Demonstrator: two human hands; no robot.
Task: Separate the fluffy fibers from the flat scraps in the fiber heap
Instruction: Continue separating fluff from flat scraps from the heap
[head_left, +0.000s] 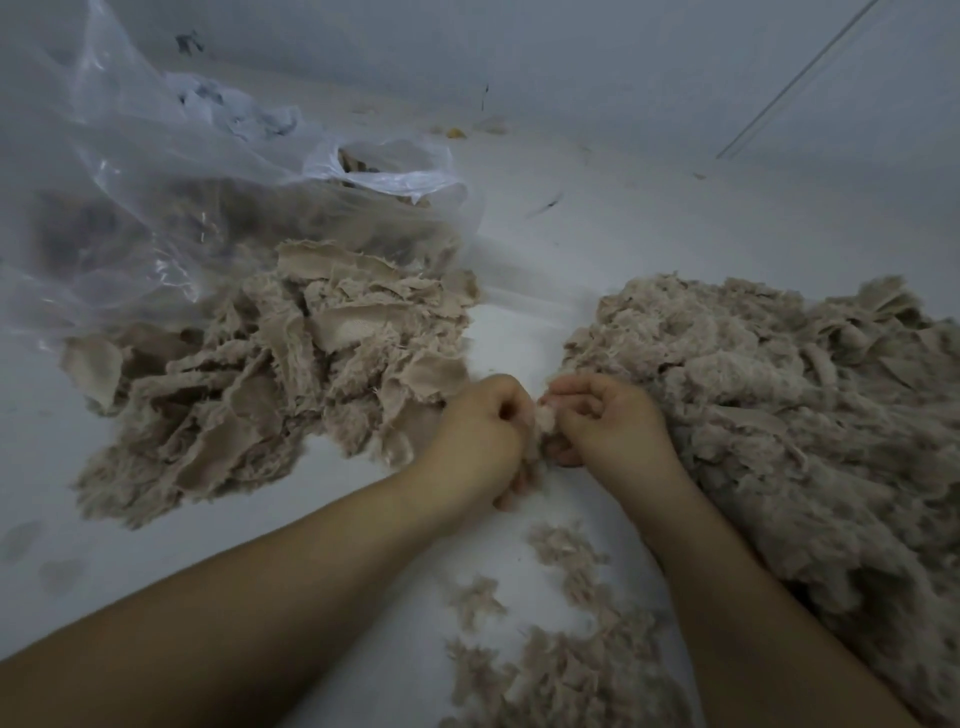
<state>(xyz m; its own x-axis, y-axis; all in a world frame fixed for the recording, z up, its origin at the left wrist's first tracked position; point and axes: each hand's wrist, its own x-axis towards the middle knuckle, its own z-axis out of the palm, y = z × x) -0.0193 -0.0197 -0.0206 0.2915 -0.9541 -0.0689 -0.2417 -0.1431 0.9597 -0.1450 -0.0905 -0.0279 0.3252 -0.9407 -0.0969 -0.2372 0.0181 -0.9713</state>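
Two beige heaps lie on a white floor. The left heap (270, 374) is mostly flat, frayed fabric scraps. The right heap (779, 415) is mostly fluffy fibers with some strips mixed in. Between the heaps my left hand (478, 431) and my right hand (608, 415) meet, fingers curled, and both pinch one small pale fiber tuft (545, 418). Most of the tuft is hidden by my fingers.
A clear plastic bag (156, 171) with more beige scraps inside lies behind the left heap. Loose fiber bits (561, 649) are scattered on the floor between my forearms. A white wall rises at the back, with small debris (456, 133) at its foot.
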